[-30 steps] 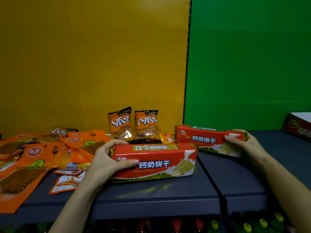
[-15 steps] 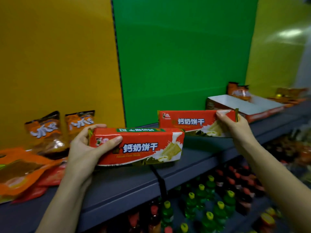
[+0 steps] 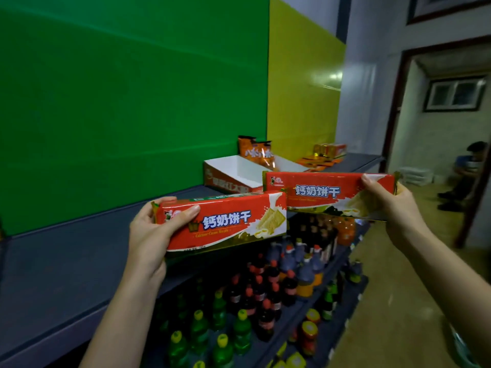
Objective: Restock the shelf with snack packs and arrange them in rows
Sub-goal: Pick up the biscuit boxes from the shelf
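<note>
Left hand [image 3: 148, 235] gripping biscuit pack [image 3: 225, 221], right hand [image 3: 393, 205] gripping second pack [image 3: 318, 191]

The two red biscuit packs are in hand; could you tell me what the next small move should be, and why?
Probably set the left pack, gripped by the left hand, down on the grey shelf before the green panel: both packs are in the air, the right hand grips the right pack, and bare shelf lies nearest the left one.

Dark grey shelf [image 3: 66, 261], open white-lined carton [image 3: 235, 167] on it, flat orange packs [image 3: 316, 162] at its far end
</note>
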The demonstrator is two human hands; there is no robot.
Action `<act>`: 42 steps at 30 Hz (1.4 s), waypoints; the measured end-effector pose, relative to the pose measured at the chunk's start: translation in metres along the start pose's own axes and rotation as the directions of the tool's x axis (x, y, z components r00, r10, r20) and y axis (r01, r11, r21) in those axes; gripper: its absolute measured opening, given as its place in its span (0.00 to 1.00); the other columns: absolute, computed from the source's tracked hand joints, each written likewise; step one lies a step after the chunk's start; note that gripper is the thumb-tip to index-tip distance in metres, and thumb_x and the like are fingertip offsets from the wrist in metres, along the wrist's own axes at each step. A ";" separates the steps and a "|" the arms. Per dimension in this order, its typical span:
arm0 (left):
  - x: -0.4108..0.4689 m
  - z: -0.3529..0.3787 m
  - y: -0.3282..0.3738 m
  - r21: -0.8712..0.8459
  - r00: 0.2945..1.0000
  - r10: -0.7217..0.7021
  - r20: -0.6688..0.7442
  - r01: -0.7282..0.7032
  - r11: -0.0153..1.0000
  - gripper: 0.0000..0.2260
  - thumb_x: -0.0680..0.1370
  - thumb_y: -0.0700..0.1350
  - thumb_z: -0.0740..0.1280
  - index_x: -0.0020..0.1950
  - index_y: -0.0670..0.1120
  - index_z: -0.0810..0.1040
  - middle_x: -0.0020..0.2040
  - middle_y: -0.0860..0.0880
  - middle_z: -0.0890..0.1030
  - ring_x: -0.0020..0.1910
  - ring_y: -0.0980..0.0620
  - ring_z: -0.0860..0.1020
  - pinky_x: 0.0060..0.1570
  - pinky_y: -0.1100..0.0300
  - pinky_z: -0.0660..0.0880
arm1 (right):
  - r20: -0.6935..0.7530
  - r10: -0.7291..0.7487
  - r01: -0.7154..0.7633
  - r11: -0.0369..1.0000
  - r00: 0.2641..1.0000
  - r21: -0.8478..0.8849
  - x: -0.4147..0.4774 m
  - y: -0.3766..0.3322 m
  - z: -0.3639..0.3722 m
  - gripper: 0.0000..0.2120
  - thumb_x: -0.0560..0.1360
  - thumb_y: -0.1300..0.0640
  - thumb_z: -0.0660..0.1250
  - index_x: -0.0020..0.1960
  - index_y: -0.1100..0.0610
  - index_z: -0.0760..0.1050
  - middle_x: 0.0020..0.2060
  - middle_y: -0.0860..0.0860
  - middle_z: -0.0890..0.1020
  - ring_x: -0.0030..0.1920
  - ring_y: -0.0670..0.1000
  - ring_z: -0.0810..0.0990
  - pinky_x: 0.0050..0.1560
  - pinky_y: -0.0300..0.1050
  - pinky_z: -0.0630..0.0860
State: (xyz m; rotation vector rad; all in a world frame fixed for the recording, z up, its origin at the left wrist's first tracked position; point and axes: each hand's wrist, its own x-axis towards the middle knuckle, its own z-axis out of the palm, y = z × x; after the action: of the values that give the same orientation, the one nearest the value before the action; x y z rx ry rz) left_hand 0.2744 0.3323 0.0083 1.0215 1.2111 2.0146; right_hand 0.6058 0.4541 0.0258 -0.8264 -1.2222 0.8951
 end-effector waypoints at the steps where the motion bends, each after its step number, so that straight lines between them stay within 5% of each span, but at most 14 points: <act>1: -0.001 0.021 -0.008 -0.020 1.000 -0.018 0.002 0.018 1.000 0.20 0.57 0.45 0.76 0.46 0.52 0.77 0.45 0.47 0.83 0.33 0.54 0.83 0.30 0.63 0.80 | -0.015 0.001 -0.001 1.000 1.000 -0.013 0.010 0.001 -0.018 0.14 0.65 0.45 0.72 0.46 0.52 0.76 0.39 0.48 0.82 0.36 0.44 0.83 0.32 0.37 0.80; 4: -0.002 0.077 -0.032 -0.061 0.998 -0.067 0.002 0.067 0.996 0.21 0.57 0.45 0.76 0.48 0.51 0.77 0.46 0.46 0.83 0.37 0.50 0.84 0.34 0.59 0.81 | -0.046 -0.006 0.006 1.000 0.999 -0.016 0.038 0.009 -0.065 0.09 0.70 0.49 0.70 0.46 0.51 0.75 0.42 0.49 0.81 0.35 0.43 0.83 0.30 0.38 0.78; 8: 0.002 0.146 -0.057 -0.082 0.995 -0.097 0.016 0.098 0.992 0.20 0.58 0.44 0.76 0.48 0.51 0.76 0.46 0.46 0.83 0.39 0.49 0.84 0.34 0.59 0.82 | -0.090 -0.019 0.011 0.996 0.996 -0.091 0.075 0.023 -0.114 0.36 0.45 0.31 0.75 0.47 0.50 0.76 0.44 0.49 0.82 0.41 0.47 0.82 0.34 0.39 0.82; 10: 0.008 0.178 -0.067 -0.083 0.994 -0.103 0.035 0.106 0.991 0.19 0.59 0.43 0.76 0.47 0.50 0.76 0.45 0.47 0.84 0.37 0.50 0.85 0.35 0.58 0.82 | -0.097 -0.020 0.011 0.996 0.995 -0.093 0.095 0.034 -0.134 0.39 0.42 0.29 0.75 0.46 0.49 0.75 0.45 0.50 0.82 0.43 0.49 0.82 0.37 0.41 0.82; 15: 0.035 0.251 -0.096 -0.076 0.995 -0.081 0.062 0.086 0.993 0.18 0.61 0.41 0.76 0.47 0.50 0.76 0.44 0.47 0.84 0.36 0.52 0.85 0.34 0.60 0.82 | -0.138 0.012 -0.017 0.999 0.990 -0.033 0.155 0.061 -0.171 0.12 0.66 0.45 0.72 0.45 0.48 0.73 0.51 0.56 0.82 0.47 0.52 0.81 0.40 0.41 0.81; 19: 0.066 0.311 -0.131 -0.098 0.996 -0.050 0.067 0.056 0.994 0.17 0.62 0.40 0.76 0.47 0.50 0.76 0.44 0.47 0.84 0.37 0.51 0.85 0.33 0.60 0.81 | -0.120 0.007 -0.015 0.998 0.993 -0.069 0.214 0.087 -0.203 0.34 0.46 0.32 0.74 0.46 0.48 0.73 0.47 0.50 0.81 0.43 0.48 0.82 0.38 0.37 0.81; 22: 0.094 0.361 -0.157 -0.109 0.997 -0.027 0.072 0.035 0.993 0.18 0.60 0.41 0.76 0.47 0.50 0.76 0.42 0.48 0.84 0.37 0.51 0.85 0.32 0.61 0.80 | -0.115 -0.021 0.013 0.997 0.993 -0.073 0.268 0.102 -0.229 0.41 0.40 0.29 0.75 0.48 0.47 0.73 0.46 0.49 0.81 0.45 0.48 0.81 0.37 0.37 0.82; 33: 0.182 0.533 -0.240 -0.103 0.998 -0.041 0.052 0.046 0.994 0.21 0.60 0.41 0.78 0.49 0.49 0.76 0.46 0.45 0.84 0.40 0.48 0.85 0.34 0.59 0.80 | -0.115 0.079 -0.082 0.996 0.990 -0.019 0.482 0.204 -0.357 0.39 0.60 0.35 0.75 0.65 0.52 0.72 0.57 0.55 0.81 0.54 0.58 0.83 0.58 0.65 0.75; 38: 0.214 0.605 -0.280 -0.084 1.000 0.006 -0.018 -0.007 0.996 0.17 0.63 0.37 0.77 0.47 0.49 0.76 0.48 0.44 0.83 0.41 0.48 0.84 0.35 0.58 0.80 | -0.082 0.052 -0.051 0.999 0.995 0.003 0.570 0.245 -0.400 0.39 0.61 0.36 0.75 0.65 0.56 0.72 0.57 0.58 0.81 0.54 0.60 0.82 0.57 0.61 0.76; 42: 0.233 0.671 -0.314 -0.077 0.996 0.009 -0.089 -0.016 0.997 0.18 0.62 0.40 0.77 0.47 0.50 0.76 0.48 0.45 0.83 0.39 0.50 0.84 0.33 0.60 0.79 | -0.030 0.057 -0.058 0.998 0.998 -0.027 0.646 0.267 -0.441 0.43 0.60 0.34 0.74 0.64 0.61 0.72 0.58 0.66 0.78 0.40 0.54 0.81 0.34 0.38 0.79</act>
State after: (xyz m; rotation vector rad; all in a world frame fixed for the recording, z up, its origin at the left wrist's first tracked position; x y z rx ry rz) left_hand 0.7332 0.9590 -0.0006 0.9133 1.1636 2.1195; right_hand 1.0798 1.1295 -0.0158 -0.8978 -1.1932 0.9114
